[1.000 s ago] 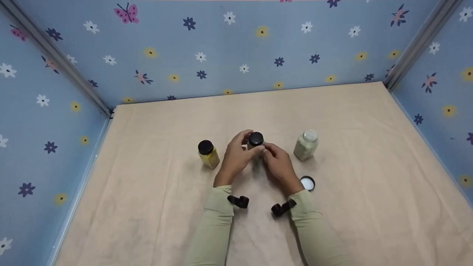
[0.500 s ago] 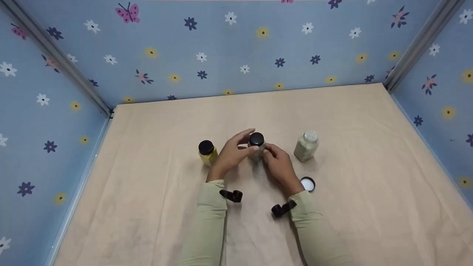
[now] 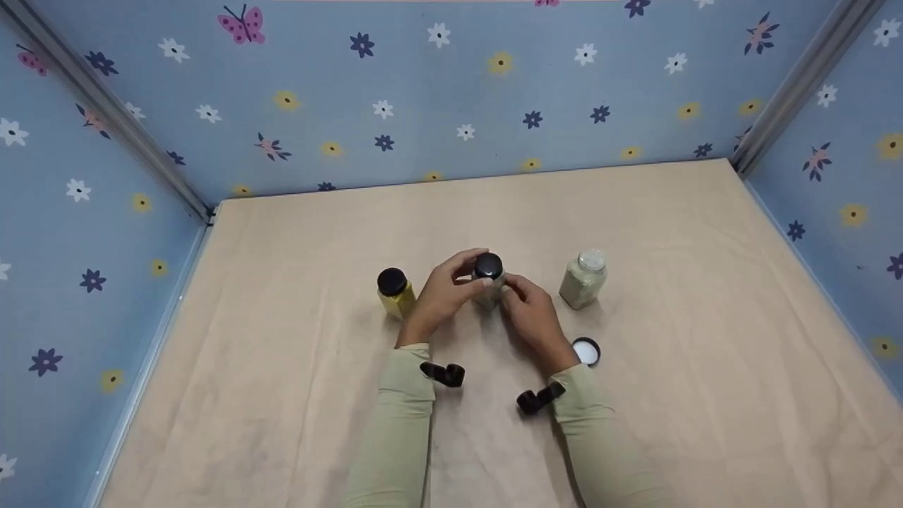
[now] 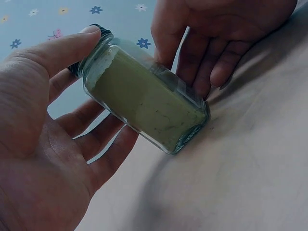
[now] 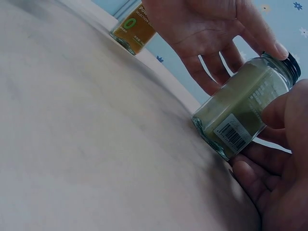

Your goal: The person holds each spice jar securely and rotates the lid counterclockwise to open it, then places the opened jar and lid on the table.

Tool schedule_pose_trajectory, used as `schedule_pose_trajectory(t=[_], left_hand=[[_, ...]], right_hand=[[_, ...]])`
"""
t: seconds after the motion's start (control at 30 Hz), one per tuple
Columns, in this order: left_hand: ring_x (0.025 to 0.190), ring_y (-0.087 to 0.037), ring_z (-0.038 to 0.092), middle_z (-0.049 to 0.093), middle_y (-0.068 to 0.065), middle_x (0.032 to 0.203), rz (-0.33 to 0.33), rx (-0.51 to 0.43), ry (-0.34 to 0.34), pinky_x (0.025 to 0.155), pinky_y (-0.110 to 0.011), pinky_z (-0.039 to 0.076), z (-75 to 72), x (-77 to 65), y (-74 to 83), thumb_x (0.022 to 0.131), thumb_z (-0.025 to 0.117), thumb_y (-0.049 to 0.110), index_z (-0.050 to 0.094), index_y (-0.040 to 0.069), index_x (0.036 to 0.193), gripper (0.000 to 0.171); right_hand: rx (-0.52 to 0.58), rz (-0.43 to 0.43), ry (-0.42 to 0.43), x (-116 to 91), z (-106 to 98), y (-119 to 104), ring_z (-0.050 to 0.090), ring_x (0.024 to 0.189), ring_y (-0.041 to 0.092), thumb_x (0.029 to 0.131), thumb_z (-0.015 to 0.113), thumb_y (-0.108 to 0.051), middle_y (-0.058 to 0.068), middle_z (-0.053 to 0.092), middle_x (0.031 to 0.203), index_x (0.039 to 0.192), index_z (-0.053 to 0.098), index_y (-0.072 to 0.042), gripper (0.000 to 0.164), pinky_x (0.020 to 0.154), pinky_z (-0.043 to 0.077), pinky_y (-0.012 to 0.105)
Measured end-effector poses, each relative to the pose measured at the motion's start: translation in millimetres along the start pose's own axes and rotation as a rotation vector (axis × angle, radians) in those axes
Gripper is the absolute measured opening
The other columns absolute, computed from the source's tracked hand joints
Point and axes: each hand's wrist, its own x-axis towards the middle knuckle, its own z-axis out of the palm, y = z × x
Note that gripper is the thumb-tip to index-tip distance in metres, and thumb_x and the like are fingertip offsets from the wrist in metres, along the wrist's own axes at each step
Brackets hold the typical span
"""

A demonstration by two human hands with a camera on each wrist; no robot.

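A square glass jar of green powder stands upright on the cloth between my two hands, its black lid on top. My left hand holds it at the lid, thumb on the near side and forefinger behind; its other fingers spread behind the jar. Low on the other side, my right hand pinches the jar's body between thumb and forefinger. A barcode label shows on the glass in the right wrist view. Part of the jar's body is hidden by my fingers in the head view.
Left of my left hand stands a black-lidded jar of yellow powder. To the right is a lidless jar of pale green powder, its mouth whitish. A loose black lid lies white inside up, beside my right wrist. Flowered blue walls enclose the table.
My left hand and forearm have shifted a little left, and its thumb has drawn back across the lid's near side. The jar and my right hand have stayed nearly still.
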Motion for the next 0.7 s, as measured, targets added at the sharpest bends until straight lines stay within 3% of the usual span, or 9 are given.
schedule_pose_trajectory(t=[0.37, 0.7], left_hand=[[0.125, -0.018, 0.055, 0.060, -0.003, 0.135, 0.034, -0.059, -0.004, 0.106, -0.038, 0.043, -3.5, -3.1, -1.9, 0.095, 0.072, 0.021, 0.057, 0.010, 0.141, 0.051], [0.122, -0.022, 0.055, 0.062, -0.008, 0.129, 0.028, -0.081, 0.042, 0.105, -0.049, 0.042, -2.8, -2.8, -1.5, 0.093, 0.073, 0.018, 0.059, 0.008, 0.135, 0.045]], right_hand=[[-0.016, -0.031, 0.017, 1.6, -1.5, 1.5, 0.054, 0.127, 0.020, 0.101, 0.053, -0.023, 0.004, 0.064, 0.131, 0.132, 0.066, -0.012, 0.035, 0.108, 0.040, 0.041], [-0.012, -0.027, 0.013, 1.6, -1.1, 1.0, 0.056, 0.125, 0.020, 0.102, 0.052, -0.023, 0.005, 0.065, 0.130, 0.132, 0.066, -0.012, 0.035, 0.107, 0.041, 0.041]])
